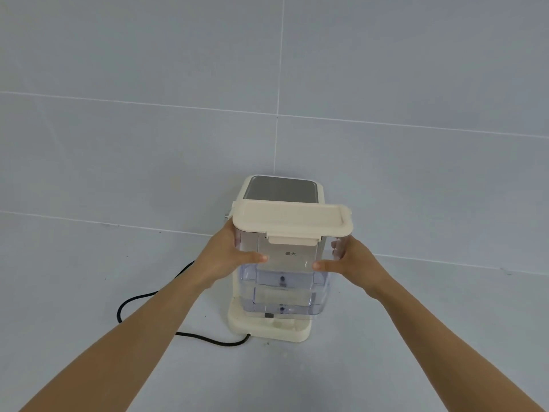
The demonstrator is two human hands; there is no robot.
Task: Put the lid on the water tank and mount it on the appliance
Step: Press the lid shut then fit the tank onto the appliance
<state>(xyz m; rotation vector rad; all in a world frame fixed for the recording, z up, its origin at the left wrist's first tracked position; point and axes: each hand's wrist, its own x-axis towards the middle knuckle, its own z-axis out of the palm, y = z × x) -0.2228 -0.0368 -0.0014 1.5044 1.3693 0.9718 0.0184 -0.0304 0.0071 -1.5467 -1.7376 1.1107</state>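
A clear plastic water tank (pixel 285 289) with a cream lid (pixel 289 221) on top stands upright over the cream base (pixel 269 330) of the appliance (pixel 282 190), whose grey top panel shows behind the lid. My left hand (pixel 228 257) grips the tank's left side, thumb across its front. My right hand (pixel 352 263) grips the right side the same way. The lid's front latch hangs down at the middle. Whether the tank's bottom rests on the base or hovers just above it I cannot tell.
A black power cord (pixel 148 301) loops on the grey floor to the left and runs to the base's front. A grey tiled wall rises close behind the appliance.
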